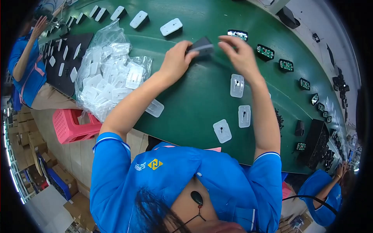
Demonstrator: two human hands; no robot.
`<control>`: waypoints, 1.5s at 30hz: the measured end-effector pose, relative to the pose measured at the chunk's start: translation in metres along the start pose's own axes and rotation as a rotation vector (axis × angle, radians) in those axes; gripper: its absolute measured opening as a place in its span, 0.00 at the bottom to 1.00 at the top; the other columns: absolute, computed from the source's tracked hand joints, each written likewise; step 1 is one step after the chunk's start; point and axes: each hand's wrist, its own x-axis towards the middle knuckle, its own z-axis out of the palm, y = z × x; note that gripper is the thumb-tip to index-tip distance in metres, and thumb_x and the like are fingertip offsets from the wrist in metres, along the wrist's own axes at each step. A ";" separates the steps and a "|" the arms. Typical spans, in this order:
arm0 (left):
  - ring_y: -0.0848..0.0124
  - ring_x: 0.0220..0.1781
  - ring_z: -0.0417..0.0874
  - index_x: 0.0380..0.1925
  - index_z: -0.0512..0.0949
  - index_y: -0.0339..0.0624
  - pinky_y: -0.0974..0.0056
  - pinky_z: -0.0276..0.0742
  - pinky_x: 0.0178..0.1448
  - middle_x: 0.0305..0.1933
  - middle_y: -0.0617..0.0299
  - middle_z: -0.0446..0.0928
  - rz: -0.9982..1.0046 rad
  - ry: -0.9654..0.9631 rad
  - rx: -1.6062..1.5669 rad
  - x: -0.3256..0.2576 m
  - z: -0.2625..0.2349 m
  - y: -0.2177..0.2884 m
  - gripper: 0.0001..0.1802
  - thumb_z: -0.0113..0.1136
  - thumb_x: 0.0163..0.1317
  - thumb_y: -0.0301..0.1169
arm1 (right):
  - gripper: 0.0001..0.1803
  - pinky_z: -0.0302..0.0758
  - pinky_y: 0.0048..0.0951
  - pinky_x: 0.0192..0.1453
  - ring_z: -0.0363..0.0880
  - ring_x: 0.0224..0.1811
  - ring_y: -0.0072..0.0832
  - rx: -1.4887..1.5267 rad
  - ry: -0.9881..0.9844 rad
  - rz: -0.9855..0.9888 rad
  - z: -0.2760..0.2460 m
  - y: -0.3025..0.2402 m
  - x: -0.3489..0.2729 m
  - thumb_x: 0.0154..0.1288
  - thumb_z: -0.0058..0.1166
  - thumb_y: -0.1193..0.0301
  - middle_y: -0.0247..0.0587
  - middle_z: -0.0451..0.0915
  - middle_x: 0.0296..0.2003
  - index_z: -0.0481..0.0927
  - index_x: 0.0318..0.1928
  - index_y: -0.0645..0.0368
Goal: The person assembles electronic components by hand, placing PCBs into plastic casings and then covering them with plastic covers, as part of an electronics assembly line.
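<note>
My left hand (pixel 175 64) is closed on a small black box-shaped housing (pixel 203 46) with a lighter grey edge, held over the green table and slightly blurred. Just right of it is my right hand (pixel 241 56), apart from the housing, its fingers bent and spread with nothing visible between them. Below my right hand lies a white translucent cover plate (pixel 237 86). Two similar cover plates, one (pixel 244 116) by my right forearm and another (pixel 222 131) nearer me, each have a small dark piece in the middle. One more plate (pixel 155 108) lies beside my left forearm.
A clear plastic bag (pixel 103 83) of white plates sits at left, beside a black mat (pixel 64 58). White-topped housings (pixel 171 27) line the far edge; open housings with green circuit boards (pixel 265 52) curve down the right. A black bin (pixel 314 141) stands right. Co-workers sit both sides.
</note>
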 end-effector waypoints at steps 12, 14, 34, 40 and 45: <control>0.70 0.24 0.80 0.50 0.74 0.35 0.63 0.74 0.33 0.21 0.60 0.80 -0.365 -0.246 0.116 0.072 0.019 -0.001 0.23 0.57 0.65 0.44 | 0.24 0.71 0.38 0.60 0.73 0.57 0.37 -0.752 0.030 -0.322 -0.027 0.082 0.052 0.52 0.65 0.67 0.37 0.77 0.52 0.78 0.52 0.50; 0.69 0.25 0.81 0.53 0.72 0.36 0.62 0.74 0.36 0.22 0.59 0.80 -0.377 -0.175 0.256 0.066 0.022 -0.020 0.25 0.57 0.65 0.44 | 0.21 0.72 0.38 0.57 0.74 0.52 0.38 -0.782 -0.001 -0.251 -0.018 0.077 0.062 0.53 0.65 0.66 0.37 0.78 0.46 0.79 0.49 0.51; 0.58 0.45 0.71 0.37 0.74 0.48 0.57 0.74 0.41 0.42 0.53 0.68 0.433 -0.164 0.353 -0.034 0.079 0.100 0.18 0.68 0.49 0.41 | 0.17 0.69 0.19 0.29 0.78 0.33 0.17 0.289 0.362 0.623 -0.159 0.073 -0.144 0.66 0.57 0.57 0.32 0.80 0.33 0.76 0.48 0.55; 0.54 0.50 0.72 0.50 0.70 0.34 0.56 0.74 0.52 0.50 0.50 0.69 0.292 -0.140 0.353 -0.033 0.063 0.089 0.28 0.69 0.51 0.33 | 0.19 0.73 0.27 0.46 0.76 0.47 0.27 -0.062 0.315 0.719 -0.172 0.104 -0.176 0.64 0.58 0.57 0.38 0.80 0.43 0.80 0.48 0.56; 0.53 0.57 0.71 0.54 0.69 0.35 0.56 0.71 0.59 0.55 0.51 0.71 0.458 -0.286 0.340 -0.032 0.039 0.076 0.26 0.61 0.53 0.22 | 0.26 0.67 0.34 0.64 0.71 0.60 0.39 -0.358 0.267 0.352 -0.179 0.110 -0.197 0.57 0.63 0.68 0.45 0.72 0.56 0.75 0.57 0.56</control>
